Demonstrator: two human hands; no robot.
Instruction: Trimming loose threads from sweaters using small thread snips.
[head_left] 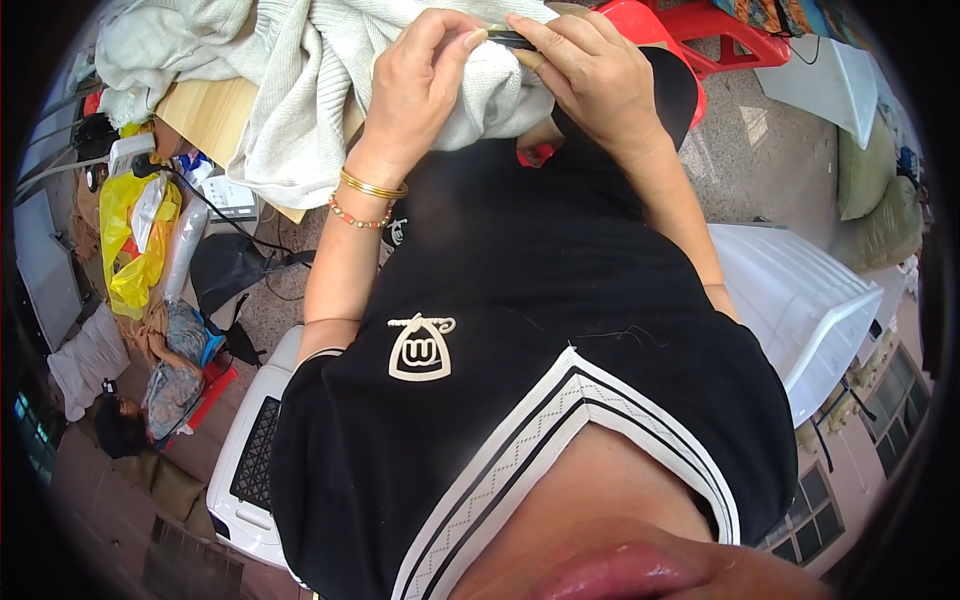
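A cream knitted garment [300, 110] spreads over my lap and across the wooden board, its folds running up to the top edge. My left hand [425, 85] is closed in a pinch at the knit, thumb against fingers, with bangles at the wrist. Opposite it, my right hand [595, 80] has its fingers closed around a small, slim dark object [511, 39] that points toward the left thumb. The fingers hide most of that object, so its exact kind does not show. Part of the knit hangs bunched below and between the hands.
A pale wooden board [208, 115] lies under the knit at left. Farther left are a yellow plastic bag [122, 240], cables and a seated person [175, 365]. At right stand a red plastic stool [725, 40] and a translucent white bin [800, 300].
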